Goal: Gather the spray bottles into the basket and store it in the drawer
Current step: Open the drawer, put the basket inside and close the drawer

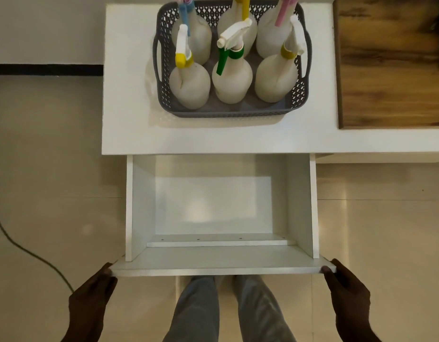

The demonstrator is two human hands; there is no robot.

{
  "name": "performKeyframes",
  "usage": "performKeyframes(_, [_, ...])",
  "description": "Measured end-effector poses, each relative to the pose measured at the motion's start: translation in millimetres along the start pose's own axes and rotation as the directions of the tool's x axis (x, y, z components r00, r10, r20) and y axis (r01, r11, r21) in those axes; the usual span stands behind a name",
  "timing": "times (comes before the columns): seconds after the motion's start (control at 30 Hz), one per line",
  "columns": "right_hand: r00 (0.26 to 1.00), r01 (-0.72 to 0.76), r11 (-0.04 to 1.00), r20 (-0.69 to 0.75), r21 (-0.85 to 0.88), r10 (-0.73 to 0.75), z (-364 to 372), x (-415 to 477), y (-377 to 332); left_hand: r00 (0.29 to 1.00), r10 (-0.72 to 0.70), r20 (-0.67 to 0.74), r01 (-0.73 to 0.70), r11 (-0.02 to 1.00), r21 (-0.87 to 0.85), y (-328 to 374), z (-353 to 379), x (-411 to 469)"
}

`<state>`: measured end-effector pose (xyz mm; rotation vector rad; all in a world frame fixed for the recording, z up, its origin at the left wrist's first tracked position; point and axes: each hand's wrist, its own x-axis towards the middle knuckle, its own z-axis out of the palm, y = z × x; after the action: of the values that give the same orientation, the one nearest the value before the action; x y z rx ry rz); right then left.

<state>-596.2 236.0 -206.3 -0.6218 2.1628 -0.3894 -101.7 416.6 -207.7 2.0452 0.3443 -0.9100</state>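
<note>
below, left hand [95,292] and right hand [346,290] gripping drawer [221,264] front ends, spray bottles [232,81] in basket [226,114]

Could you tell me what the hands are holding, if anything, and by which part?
The drawer, by its front panel: the left hand grips the left end, the right hand the right end.

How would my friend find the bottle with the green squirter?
On the white tabletop behind the open drawer sits a grey basket of six spray bottles. Take the middle bottle of the near row. It alone has a green trigger; its neighbours have yellow parts.
</note>
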Motion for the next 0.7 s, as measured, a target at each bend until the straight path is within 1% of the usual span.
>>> performKeyframes(0.07, [1.0, 0.017, 0.998, 0.005, -0.053, -0.016, 0, 0, -5, 1.0, -0.002, -0.024, 0.003, 1.0, 0.031, 2, 2, 2])
performKeyframes(0.13, [0.996, 0.081, 0.983, 0.035, -0.162, -0.077, -1, -1, -20, 0.998, 0.021, -0.063, -0.011, 0.986, 0.168, 11, 1, 10])
performKeyframes(0.17, [0.991, 0.131, 0.971, 0.033, -0.199, -0.127, -3, 0, -33, 0.993, 0.076, -0.095, -0.047, 0.96, 0.276, 20, 1, 15])
performKeyframes(0.2, [0.981, 0.196, 0.96, 0.021, -0.199, -0.195, -4, 1, -49, 0.979, 0.156, -0.134, -0.101, 0.932, 0.348, 32, 4, 20])
performKeyframes(0.23, [0.961, 0.272, 0.947, 0.001, -0.171, -0.276, -4, 2, -71, 0.954, 0.254, -0.159, -0.18, 0.91, 0.375, 49, 11, 24])
performKeyframes(0.27, [0.938, 0.34, 0.93, -0.02, -0.138, -0.346, -3, 2, -96, 0.92, 0.354, -0.167, -0.272, 0.885, 0.377, 70, 21, 25])
performKeyframes(0.3, [0.912, 0.402, 0.909, -0.035, -0.106, -0.408, -2, 3, -123, 0.869, 0.475, -0.14, -0.393, 0.834, 0.388, 92, 33, 25])
performKeyframes(0.33, [0.883, 0.465, 0.882, -0.039, -0.08, -0.469, 0, 5, -150, 0.797, 0.598, -0.081, -0.522, 0.751, 0.405, 115, 45, 26])
performKeyframes(0.37, [0.853, 0.519, 0.853, -0.028, -0.056, -0.521, 3, 7, -178, 0.703, 0.711, 0.01, -0.644, 0.631, 0.433, 140, 60, 28])
performKeyframes(0.4, [0.827, 0.562, 0.827, -0.015, -0.024, -0.563, 9, 9, -207, 0.62, 0.78, 0.082, -0.73, 0.535, 0.425, 169, 79, 30])
performKeyframes(0.43, [0.801, 0.598, 0.801, -0.004, 0.022, -0.598, 17, 14, -237, 0.582, 0.804, 0.123, -0.778, 0.505, 0.373, 200, 102, 34])
performKeyframes(0.47, [0.784, 0.619, 0.782, 0.008, 0.069, -0.621, 28, 21, -268, 0.581, 0.799, 0.152, -0.796, 0.519, 0.312, 230, 130, 36])
performKeyframes(0.5, [0.777, 0.622, 0.773, 0.021, 0.121, -0.629, 39, 28, -296, 0.601, 0.78, 0.178, -0.794, 0.554, 0.252, 255, 156, 37])
performKeyframes(0.57, [0.78, 0.599, 0.769, 0.054, 0.224, -0.623, 71, 52, -370, 0.66, 0.717, 0.223, -0.75, 0.645, 0.146, 315, 223, 48])
performKeyframes(0.63, [0.795, 0.545, 0.792, 0.13, 0.275, -0.592, 94, 65, -414, 0.74, 0.594, 0.316, -0.648, 0.755, 0.099, 352, 265, 51])
performKeyframes(0.7, [0.804, 0.496, 0.821, 0.208, 0.281, -0.557, 111, 69, -442, 0.773, 0.426, 0.47, -0.502, 0.864, 0.042, 382, 291, 50])
